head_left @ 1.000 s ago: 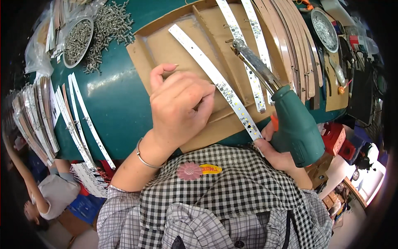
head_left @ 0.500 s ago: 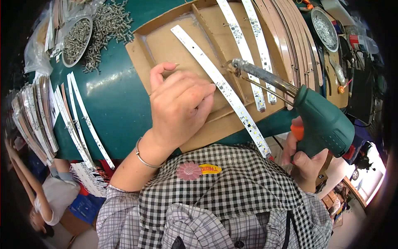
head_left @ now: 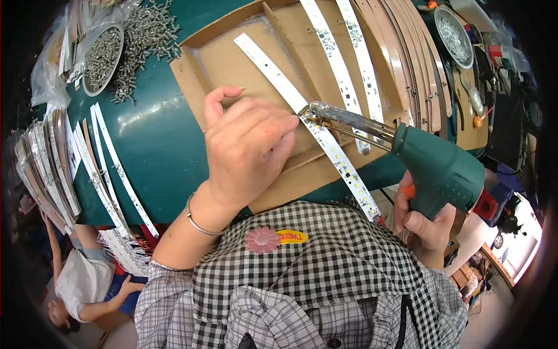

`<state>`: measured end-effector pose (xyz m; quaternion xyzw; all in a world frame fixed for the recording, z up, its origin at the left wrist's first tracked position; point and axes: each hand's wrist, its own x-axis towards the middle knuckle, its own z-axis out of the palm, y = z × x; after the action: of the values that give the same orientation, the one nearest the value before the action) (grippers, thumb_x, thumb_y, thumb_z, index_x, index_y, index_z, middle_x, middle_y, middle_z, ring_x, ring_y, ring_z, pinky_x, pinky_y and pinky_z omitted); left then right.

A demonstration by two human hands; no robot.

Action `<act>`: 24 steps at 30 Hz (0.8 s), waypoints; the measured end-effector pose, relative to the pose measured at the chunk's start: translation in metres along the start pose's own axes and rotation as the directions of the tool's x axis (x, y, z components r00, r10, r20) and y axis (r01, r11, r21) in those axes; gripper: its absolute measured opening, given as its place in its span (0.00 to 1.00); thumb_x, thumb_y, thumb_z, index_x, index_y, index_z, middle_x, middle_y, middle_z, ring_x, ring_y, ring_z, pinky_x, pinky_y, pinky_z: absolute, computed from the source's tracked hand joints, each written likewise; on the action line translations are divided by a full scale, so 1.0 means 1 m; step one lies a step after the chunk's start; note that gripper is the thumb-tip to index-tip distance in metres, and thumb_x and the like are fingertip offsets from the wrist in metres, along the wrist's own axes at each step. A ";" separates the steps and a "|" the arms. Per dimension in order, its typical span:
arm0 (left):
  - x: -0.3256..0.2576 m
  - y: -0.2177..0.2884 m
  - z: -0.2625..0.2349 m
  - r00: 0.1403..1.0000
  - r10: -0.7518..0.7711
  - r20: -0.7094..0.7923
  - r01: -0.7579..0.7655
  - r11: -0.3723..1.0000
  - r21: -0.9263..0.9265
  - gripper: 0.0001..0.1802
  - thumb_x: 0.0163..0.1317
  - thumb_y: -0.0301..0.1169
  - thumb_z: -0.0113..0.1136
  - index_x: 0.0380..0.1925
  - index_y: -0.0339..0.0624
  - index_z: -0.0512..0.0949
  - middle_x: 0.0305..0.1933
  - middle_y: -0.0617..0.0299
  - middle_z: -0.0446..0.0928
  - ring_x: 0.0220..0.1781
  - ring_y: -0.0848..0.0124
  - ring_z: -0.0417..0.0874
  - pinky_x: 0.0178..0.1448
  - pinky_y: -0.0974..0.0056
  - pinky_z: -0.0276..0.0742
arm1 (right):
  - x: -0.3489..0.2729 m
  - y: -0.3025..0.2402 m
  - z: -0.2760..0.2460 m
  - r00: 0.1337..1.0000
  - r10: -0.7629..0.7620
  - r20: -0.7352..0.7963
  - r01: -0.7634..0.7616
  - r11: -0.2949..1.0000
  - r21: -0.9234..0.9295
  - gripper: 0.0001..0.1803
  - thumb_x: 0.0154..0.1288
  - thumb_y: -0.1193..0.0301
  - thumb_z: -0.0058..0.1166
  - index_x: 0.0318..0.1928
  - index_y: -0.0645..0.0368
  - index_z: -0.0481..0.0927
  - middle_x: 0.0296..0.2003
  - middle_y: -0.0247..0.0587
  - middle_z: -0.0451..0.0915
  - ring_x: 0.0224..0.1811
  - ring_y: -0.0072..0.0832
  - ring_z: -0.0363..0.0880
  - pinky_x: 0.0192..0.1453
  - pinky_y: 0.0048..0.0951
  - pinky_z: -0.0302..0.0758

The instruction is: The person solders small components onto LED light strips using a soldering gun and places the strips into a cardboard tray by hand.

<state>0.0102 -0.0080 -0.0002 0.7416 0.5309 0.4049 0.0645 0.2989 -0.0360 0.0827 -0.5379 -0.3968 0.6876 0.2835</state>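
Note:
A white LED circuit strip point(head_left: 339, 157) lies slantwise across the cardboard tray point(head_left: 187, 70), its near end reaching over the tray's front edge. My right hand point(head_left: 429, 228) is closed round the handle of a green soldering gun point(head_left: 439, 166). The gun's dark tip meets the middle of the strip, right by my left fingertips. My left hand point(head_left: 247, 148) hovers over the strip's left side, thumb and forefinger pinched and the little finger raised. Whatever sits in the pinch is hidden by the fingers.
Two more LED strips point(head_left: 334, 55) lie in the tray, with curved brown strips point(head_left: 401, 64) to their right. Small metal parts heap beside a metal bowl point(head_left: 104, 61). Another bowl point(head_left: 453, 38) stands far right. Strips point(head_left: 110, 168) are stacked left; another person point(head_left: 87, 279) sits beyond.
The soldering gun has moved left and slightly down, bringing its tip onto the strip beside my left fingers. My left hand has barely shifted. The other person's arm has come down.

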 end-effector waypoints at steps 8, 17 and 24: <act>-0.001 -0.002 0.001 0.999 0.033 0.009 -0.032 0.999 -0.015 0.12 0.43 0.20 0.69 0.27 0.49 0.80 0.27 0.69 0.81 0.33 0.72 0.82 0.54 0.56 0.66 | 0.002 0.003 0.006 0.994 -0.077 -0.080 0.082 0.995 0.064 0.42 0.48 0.67 0.74 0.59 0.72 0.66 0.46 0.53 0.77 0.30 0.29 0.76 0.30 0.25 0.76; -0.001 -0.004 0.001 0.997 0.070 0.021 -0.070 0.998 0.009 0.12 0.44 0.22 0.69 0.30 0.48 0.79 0.28 0.69 0.81 0.33 0.71 0.81 0.53 0.53 0.65 | 0.003 0.001 0.007 0.986 -0.119 -0.120 0.132 0.986 0.099 0.44 0.47 0.68 0.73 0.60 0.76 0.63 0.53 0.62 0.73 0.29 0.30 0.75 0.23 0.24 0.78; 0.000 -0.003 0.000 0.996 0.082 0.031 -0.083 0.996 0.029 0.12 0.44 0.22 0.68 0.30 0.48 0.80 0.28 0.69 0.80 0.33 0.70 0.81 0.54 0.53 0.64 | 0.001 0.003 0.005 0.989 -0.096 -0.115 0.106 0.991 0.083 0.41 0.46 0.67 0.74 0.58 0.72 0.67 0.49 0.54 0.76 0.33 0.29 0.75 0.27 0.25 0.77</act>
<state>0.0079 -0.0061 -0.0017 0.7697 0.5050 0.3882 0.0443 0.2942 -0.0374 0.0801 -0.5415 -0.3762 0.6584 0.3631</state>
